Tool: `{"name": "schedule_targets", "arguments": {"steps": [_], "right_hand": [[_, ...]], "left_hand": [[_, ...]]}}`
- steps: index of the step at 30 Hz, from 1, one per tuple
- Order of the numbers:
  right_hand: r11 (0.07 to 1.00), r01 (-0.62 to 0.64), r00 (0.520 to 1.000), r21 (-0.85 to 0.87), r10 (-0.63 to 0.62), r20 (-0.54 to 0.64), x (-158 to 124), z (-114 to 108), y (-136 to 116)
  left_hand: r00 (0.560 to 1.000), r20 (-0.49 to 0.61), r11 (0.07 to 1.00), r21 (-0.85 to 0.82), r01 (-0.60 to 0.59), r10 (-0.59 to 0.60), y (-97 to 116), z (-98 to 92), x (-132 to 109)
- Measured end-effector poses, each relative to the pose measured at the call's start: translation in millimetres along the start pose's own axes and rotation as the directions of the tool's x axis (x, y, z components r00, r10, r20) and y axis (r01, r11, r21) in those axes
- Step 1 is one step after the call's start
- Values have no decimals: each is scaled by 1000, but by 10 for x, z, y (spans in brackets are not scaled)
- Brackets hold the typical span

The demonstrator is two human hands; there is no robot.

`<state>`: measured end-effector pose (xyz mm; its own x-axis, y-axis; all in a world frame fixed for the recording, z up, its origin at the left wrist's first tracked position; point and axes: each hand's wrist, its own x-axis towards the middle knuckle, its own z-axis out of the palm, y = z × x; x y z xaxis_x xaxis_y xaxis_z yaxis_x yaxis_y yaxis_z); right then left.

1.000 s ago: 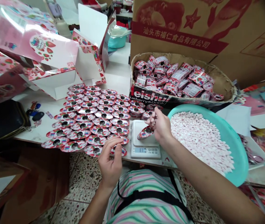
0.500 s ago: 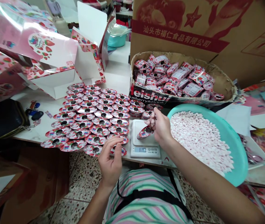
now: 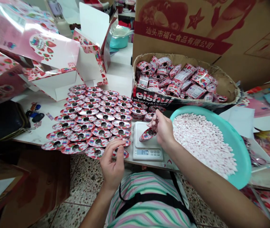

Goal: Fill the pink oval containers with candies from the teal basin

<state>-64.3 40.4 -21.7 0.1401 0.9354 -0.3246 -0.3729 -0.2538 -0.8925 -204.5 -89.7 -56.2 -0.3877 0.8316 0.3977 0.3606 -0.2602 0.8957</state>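
Observation:
My right hand [image 3: 163, 129] is closed, with small white candies showing at its curled fingertips. It hovers over a strawberry-print candy box [image 3: 147, 135] that has a round hole in its top. That box sits on a white digital scale [image 3: 146, 154] with a lit display. Beside the scale, my left hand [image 3: 113, 163] lies open over the front edge of the grouped boxes, fingers stretched and thumb apart. Rows of matching small boxes [image 3: 86, 119], holes facing up, stand on the table to the left. A turquoise basin [image 3: 243, 164] of white candies [image 3: 203, 142] stands to the right.
Behind the scale, a cut-down carton [image 3: 230, 77] holds many wrapped boxes [image 3: 182, 76]. A large brown carton [image 3: 211, 28] rises behind it. Open pink strawberry cartons [image 3: 51, 53] stand at the back left. A black purse [image 3: 6, 120] and keys [image 3: 36, 115] lie at the left edge.
The number on the scale's display has changed, from about 839 to about 847. Both hands and the box on the scale are in nearly the same place.

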Motion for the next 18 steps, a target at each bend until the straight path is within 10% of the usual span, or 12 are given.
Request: {"name": "schedule_targets", "arguments": {"steps": [18], "right_hand": [[999,4,1000,32,-5,8,-1,-16,1]], "left_hand": [[1000,-10,1000,4,4,-4,14,-21,-21]]}}
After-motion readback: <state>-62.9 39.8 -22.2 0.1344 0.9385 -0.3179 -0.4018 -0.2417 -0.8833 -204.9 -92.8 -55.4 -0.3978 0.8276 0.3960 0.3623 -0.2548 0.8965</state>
